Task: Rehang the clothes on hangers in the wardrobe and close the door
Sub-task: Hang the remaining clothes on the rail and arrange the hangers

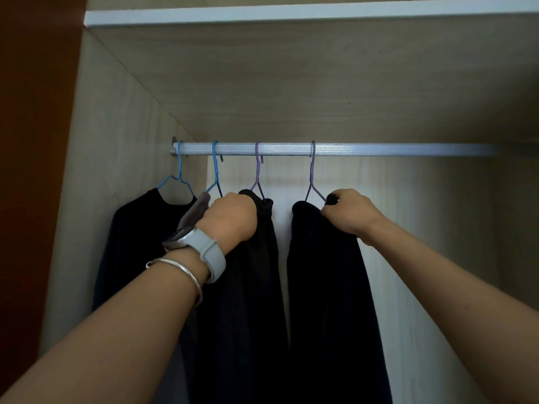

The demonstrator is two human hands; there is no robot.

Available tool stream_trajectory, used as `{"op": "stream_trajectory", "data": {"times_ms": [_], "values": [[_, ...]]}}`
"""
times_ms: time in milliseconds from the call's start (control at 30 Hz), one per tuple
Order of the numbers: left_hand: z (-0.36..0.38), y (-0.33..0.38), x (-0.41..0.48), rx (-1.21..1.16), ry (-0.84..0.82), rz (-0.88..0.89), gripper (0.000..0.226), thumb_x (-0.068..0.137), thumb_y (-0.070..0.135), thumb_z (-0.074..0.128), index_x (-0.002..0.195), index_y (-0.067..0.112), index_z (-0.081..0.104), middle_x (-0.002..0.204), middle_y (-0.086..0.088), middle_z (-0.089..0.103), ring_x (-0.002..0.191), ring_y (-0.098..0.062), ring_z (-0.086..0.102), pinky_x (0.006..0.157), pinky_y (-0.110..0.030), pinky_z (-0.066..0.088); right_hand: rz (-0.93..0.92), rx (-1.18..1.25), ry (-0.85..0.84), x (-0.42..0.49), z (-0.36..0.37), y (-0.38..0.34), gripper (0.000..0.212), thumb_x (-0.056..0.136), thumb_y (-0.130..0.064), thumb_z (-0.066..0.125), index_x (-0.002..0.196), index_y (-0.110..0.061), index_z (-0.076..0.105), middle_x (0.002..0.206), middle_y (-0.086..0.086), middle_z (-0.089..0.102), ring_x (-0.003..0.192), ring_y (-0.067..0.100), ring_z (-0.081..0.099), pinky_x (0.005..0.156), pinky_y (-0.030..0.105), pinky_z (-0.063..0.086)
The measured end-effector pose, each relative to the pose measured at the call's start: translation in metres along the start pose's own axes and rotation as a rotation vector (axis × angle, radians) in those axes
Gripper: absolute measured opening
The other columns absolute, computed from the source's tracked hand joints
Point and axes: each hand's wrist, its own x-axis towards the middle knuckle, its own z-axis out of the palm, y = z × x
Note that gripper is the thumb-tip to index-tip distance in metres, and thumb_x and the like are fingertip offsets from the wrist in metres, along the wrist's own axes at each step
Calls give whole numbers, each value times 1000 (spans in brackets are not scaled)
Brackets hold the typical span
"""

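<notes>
Looks mostly done to me. Closest in, the left hand (230, 217) looks curled round the top of the 3rd dark garment (256, 287). The right hand (347, 212) grips the top of the 4th garment (326, 287), just beside its purple hanger (313, 182). Further back, all 4 hangers (215, 176) are loaded and hooked on the rail (379, 149). What's left is probably some straightening, then the door, which isn't shut since the inside is in plain view.
</notes>
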Motion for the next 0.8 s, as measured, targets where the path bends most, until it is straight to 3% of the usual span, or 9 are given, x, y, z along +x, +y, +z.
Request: {"op": "stream_trajectory", "data": {"times_ms": [133,367,600,800], "values": [[-3,-7,-4,39,37,-43,27,89,-2,38,109,-7,55,121,-21,55,111,-36,56,89,-38,47,-35,14,17,-3,3,-11,29,86,-12,48,112,-8,58,100,11,55,94,31,57,76,31,44],[-7,-4,-14,42,84,-75,30,91,-1,37,116,-6,52,125,-20,53,115,-38,53,90,-41,46,-41,-28,-35,-3,19,-30,27,87,-4,46,111,-3,58,99,13,55,80,26,50,69,27,42],[1,4,-28,-30,179,-2,26,91,4,36,116,-2,42,119,-22,56,110,-40,55,73,-37,36,-83,62,-126,-4,24,-25,23,86,-6,47,103,1,61,95,13,58,80,26,54,67,29,44],[4,6,-33,-45,239,45,20,92,2,35,110,-1,41,111,-21,58,104,-39,57,69,-37,35,-115,37,-155,-3,23,-31,8,87,-6,47,88,-5,55,90,11,53,78,25,51,66,28,40]]}}
